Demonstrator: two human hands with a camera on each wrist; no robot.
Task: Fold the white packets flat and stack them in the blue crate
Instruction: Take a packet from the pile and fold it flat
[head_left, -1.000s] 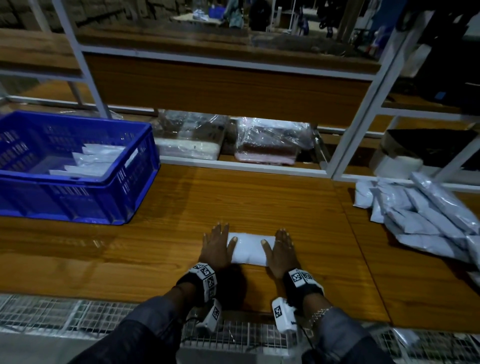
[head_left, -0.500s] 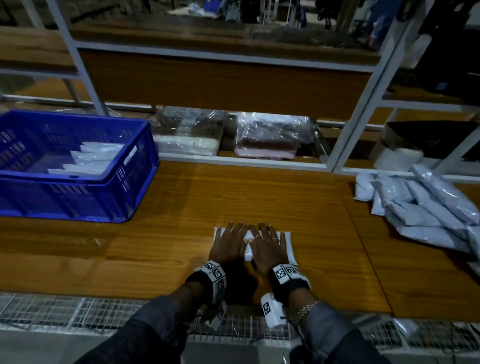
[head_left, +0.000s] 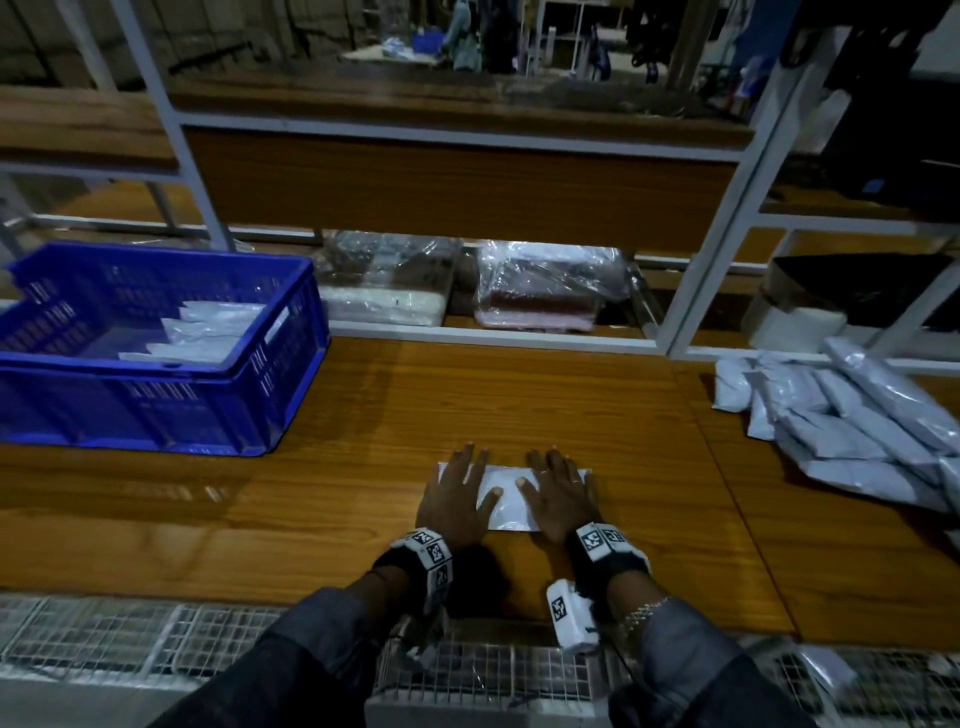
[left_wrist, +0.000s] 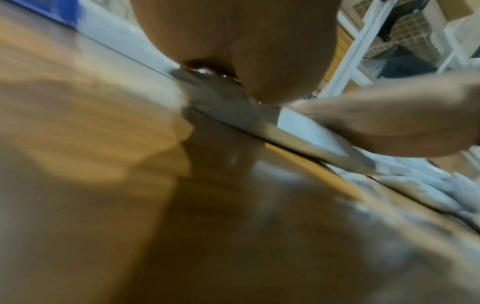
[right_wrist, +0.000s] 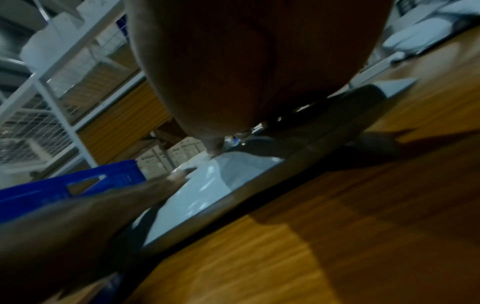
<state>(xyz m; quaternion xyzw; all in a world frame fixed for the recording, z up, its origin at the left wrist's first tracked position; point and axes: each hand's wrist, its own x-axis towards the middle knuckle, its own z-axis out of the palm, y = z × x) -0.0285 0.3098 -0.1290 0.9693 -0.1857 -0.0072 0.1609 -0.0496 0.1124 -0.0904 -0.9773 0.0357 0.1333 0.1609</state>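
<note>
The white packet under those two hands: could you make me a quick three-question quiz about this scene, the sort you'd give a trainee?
1. True or false: both the left hand and the right hand lie flat on the white packet on the wooden table.
2. Where do the finished packets lie?
A. in the blue crate
B. on the upper shelf
C. on the floor
3. On which side of the table does the pile of unfolded packets wait?

Key: 1 true; 2 A; 3 the person's right.
</note>
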